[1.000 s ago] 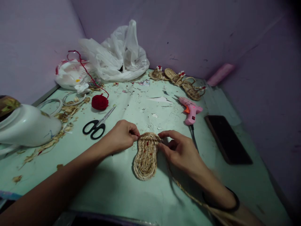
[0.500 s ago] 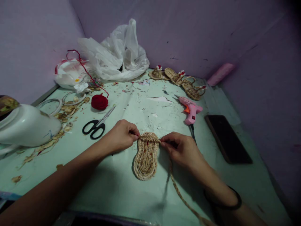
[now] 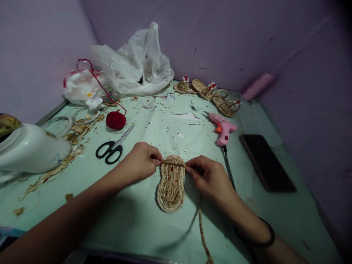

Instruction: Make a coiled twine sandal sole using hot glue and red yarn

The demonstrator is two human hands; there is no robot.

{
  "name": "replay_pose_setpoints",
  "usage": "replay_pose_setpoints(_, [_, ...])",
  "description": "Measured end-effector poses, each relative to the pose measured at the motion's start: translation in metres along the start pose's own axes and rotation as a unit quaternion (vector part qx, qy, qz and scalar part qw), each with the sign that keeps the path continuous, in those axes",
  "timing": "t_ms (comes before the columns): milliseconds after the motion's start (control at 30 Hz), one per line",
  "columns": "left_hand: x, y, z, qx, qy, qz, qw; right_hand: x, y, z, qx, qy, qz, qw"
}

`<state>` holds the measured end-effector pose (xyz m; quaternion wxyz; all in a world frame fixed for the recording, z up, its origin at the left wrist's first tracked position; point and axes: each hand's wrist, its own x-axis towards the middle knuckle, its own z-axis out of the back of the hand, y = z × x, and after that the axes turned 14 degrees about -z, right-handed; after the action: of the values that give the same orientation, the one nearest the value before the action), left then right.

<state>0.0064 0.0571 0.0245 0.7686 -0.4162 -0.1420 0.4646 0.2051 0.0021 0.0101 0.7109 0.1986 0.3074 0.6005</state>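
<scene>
A sole-shaped piece of coiled, braided natural rope (image 3: pixel 171 190) lies flat on the pale green table, with small red specks on its surface. Across its upper part runs a braided cord (image 3: pixel 173 164). My left hand (image 3: pixel 143 159) pinches the cord at the piece's left edge. At the right edge my right hand (image 3: pixel 210 174) pinches the same cord between thumb and fingers. The cord's long tail (image 3: pixel 202 231) hangs below my right hand toward the table's front.
Black-handled scissors (image 3: pixel 114 148) and a red yarn ball (image 3: pixel 116 120) lie left. Right are a pink glue gun (image 3: pixel 223 128) with its cable and a dark phone (image 3: pixel 267 163). Behind are finished woven slippers (image 3: pixel 225 104) and a white plastic bag (image 3: pixel 137 66). A white jug (image 3: pixel 35 148) lies far left.
Both hands have shifted slightly, and the cord now lies lower and closer across the sole-shaped piece. The cord's tail has swung left and hangs straighter.
</scene>
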Motion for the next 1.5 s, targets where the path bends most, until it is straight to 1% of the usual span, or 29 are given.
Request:
replay_pose_setpoints(100, [0.0, 0.0, 0.0, -0.042, 0.004, 0.038, 0.998, 0.001, 0.0, -0.001, 0.012, 0.008, -0.01, 1.0])
replay_pose_setpoints(167, [-0.001, -0.002, 0.0, -0.049, 0.002, 0.048, 0.998, 0.001, 0.0, 0.0, 0.014, 0.005, -0.004, 1.0])
replay_pose_setpoints(333, [-0.008, -0.005, -0.002, -0.008, -0.01, 0.021, 1.0, -0.001, 0.002, -0.001, 0.015, 0.006, 0.009, 1.0])
replay_pose_setpoints(500, [-0.018, -0.004, -0.009, 0.066, -0.033, -0.013, 0.997, -0.001, 0.001, -0.003, 0.044, 0.016, 0.005, 0.999])
replay_pose_setpoints(667, [-0.022, -0.004, -0.01, 0.087, -0.027, -0.015, 0.996, -0.003, 0.001, -0.002, 0.05, 0.031, -0.014, 0.998])
replay_pose_setpoints(767, [-0.021, -0.003, -0.011, 0.089, -0.018, -0.026, 0.996, -0.004, 0.001, -0.002, 0.049, 0.032, -0.012, 0.998])
replay_pose_setpoints(867, [-0.019, 0.001, -0.013, 0.077, -0.022, -0.046, 0.996, -0.003, 0.001, -0.002, 0.055, 0.034, 0.0, 0.998])
replay_pose_setpoints(967, [-0.018, 0.004, -0.015, 0.045, -0.034, -0.043, 0.997, -0.002, 0.0, -0.003, 0.055, 0.031, 0.006, 0.998])
replay_pose_setpoints(1067, [-0.021, 0.006, -0.019, 0.007, -0.064, -0.026, 0.998, -0.003, -0.001, -0.005, 0.06, 0.024, 0.001, 0.998])
replay_pose_setpoints(1200, [-0.025, 0.005, -0.024, -0.067, -0.109, -0.019, 0.992, -0.009, -0.003, -0.009, 0.102, 0.013, 0.007, 0.995])
replay_pose_setpoints(1267, [-0.026, 0.003, -0.027, -0.112, -0.118, -0.035, 0.986, -0.012, -0.004, -0.011, 0.126, 0.005, 0.017, 0.992])
replay_pose_setpoints(1333, [-0.028, 0.0, -0.029, -0.13, -0.127, -0.077, 0.98, -0.015, -0.004, -0.013, 0.145, -0.002, 0.029, 0.989])
replay_pose_setpoints(1433, [-0.03, -0.002, -0.031, -0.075, -0.163, -0.172, 0.968, -0.016, -0.005, -0.015, 0.156, -0.004, 0.04, 0.987])
replay_pose_setpoints(1500, [-0.03, -0.001, -0.029, -0.018, -0.194, -0.214, 0.957, -0.015, -0.005, -0.015, 0.148, -0.003, 0.037, 0.988])
